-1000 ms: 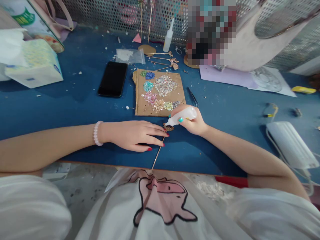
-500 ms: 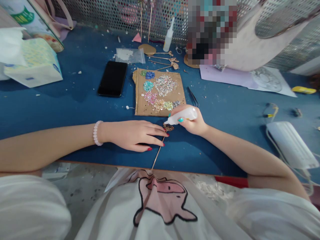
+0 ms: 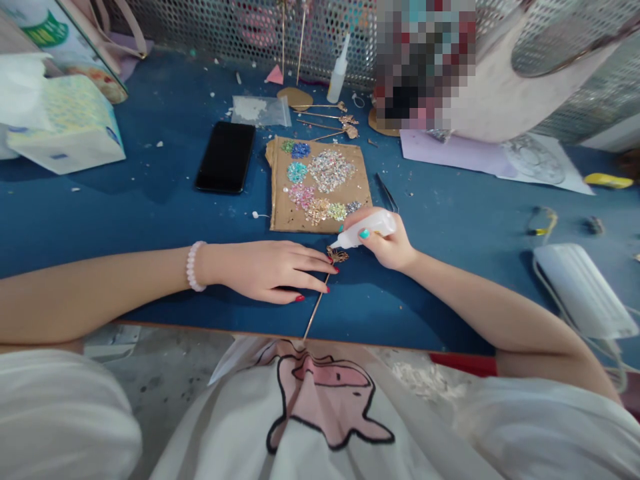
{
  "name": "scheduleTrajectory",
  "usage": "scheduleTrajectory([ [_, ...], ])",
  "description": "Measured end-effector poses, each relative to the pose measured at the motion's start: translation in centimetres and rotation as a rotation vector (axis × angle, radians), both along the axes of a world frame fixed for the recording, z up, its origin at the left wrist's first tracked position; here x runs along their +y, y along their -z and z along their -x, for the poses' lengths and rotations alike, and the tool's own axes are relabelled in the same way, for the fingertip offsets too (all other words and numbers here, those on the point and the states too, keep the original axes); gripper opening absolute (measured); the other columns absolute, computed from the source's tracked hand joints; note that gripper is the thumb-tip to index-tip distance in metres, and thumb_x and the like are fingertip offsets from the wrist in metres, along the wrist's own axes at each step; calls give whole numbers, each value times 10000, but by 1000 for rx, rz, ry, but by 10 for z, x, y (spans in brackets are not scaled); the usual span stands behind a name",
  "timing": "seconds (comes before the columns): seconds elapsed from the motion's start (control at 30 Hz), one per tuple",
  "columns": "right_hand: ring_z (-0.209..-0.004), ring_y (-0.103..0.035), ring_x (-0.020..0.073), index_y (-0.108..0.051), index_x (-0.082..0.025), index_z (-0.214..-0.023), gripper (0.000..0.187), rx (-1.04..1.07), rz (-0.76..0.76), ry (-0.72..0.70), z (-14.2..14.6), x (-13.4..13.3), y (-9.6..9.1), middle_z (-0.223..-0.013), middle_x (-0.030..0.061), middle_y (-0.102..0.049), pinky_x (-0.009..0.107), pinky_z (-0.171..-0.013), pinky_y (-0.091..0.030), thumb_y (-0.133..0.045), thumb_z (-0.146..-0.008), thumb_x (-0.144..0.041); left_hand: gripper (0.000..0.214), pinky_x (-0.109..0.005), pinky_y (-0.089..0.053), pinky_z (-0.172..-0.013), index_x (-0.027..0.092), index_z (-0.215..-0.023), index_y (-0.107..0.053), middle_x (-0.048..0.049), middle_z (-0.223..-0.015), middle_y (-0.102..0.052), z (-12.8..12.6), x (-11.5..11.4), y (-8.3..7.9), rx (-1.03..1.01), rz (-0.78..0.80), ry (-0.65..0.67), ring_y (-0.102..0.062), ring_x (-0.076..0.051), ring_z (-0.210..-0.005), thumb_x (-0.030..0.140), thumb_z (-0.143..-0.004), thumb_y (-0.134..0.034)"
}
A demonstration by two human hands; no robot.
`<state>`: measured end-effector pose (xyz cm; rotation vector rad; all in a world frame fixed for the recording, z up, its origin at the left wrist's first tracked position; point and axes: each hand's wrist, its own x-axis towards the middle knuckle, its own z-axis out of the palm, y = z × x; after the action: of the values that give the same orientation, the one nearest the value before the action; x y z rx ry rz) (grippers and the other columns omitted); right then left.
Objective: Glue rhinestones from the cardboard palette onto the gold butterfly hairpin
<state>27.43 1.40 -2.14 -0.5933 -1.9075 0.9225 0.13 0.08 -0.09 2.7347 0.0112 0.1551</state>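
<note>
My left hand (image 3: 273,272) lies flat on the blue table with its fingers stretched and apart. Its fingertips rest on a gold-coloured hair stick (image 3: 314,312), whose thin shaft runs down past the table's front edge. The stick's ornate openwork head (image 3: 340,256) shows just beyond the fingertips. In my right hand (image 3: 390,248) is a white glue bottle (image 3: 373,229), tilted with its nozzle pointing down left at the ornate head. Whether the nozzle touches the metal, I cannot tell. Behind both hands lies a cardboard square (image 3: 280,217) bearing piles of coloured sequins or stones (image 3: 331,171).
Tweezers (image 3: 386,192) lie right of the cardboard, a black phone (image 3: 225,157) left of it. Farther back are several hair sticks (image 3: 320,115), a small plastic bag (image 3: 261,111) and another glue bottle (image 3: 338,72). A tissue pack (image 3: 70,127) stands left; a white device (image 3: 583,288) lies right.
My right hand and the glue bottle have shifted very slightly to the right, the nozzle staying by the ornate head. My left hand has not visibly moved.
</note>
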Motion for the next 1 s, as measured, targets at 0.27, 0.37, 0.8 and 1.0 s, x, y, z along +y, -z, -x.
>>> scheduleTrajectory([
  [0.27,-696,-680,126,-720,-181,-870,422,-31,12,39,0,-1,0,-802,37,-738,246,-637,-562,-640,-932,-591,420,-435,-397,-1251,178,-1430,-625,-146,-1597,-502,0,1,1,-9,-15,6,-449,-278,-1507,263,-1037,-503],
  [0.37,-722,-689,140,-723,-191,-862,421,-15,11,44,0,-1,-2,-821,47,-742,270,-678,-578,-633,-936,-596,414,-440,-394,-1254,177,-1421,-633,-141,-1602,-497,0,1,0,-4,-15,8,-456,-282,-1502,257,-1038,-498],
  [0.8,-729,-697,146,-731,-204,-870,412,-12,26,62,-1,-1,0,-825,40,-749,277,-677,-581,-640,-932,-601,410,-448,-408,-1247,185,-1411,-642,-137,-1599,-502,0,1,0,-7,-4,-2,-467,-291,-1494,248,-1025,-518],
  [1.0,-714,-685,156,-726,-210,-865,445,-32,45,73,-1,-1,1,-815,47,-740,296,-661,-587,-618,-928,-637,414,-457,-424,-1236,197,-1405,-649,-142,-1583,-521,-1,0,0,-29,2,-2,-485,-293,-1483,230,-1005,-546],
])
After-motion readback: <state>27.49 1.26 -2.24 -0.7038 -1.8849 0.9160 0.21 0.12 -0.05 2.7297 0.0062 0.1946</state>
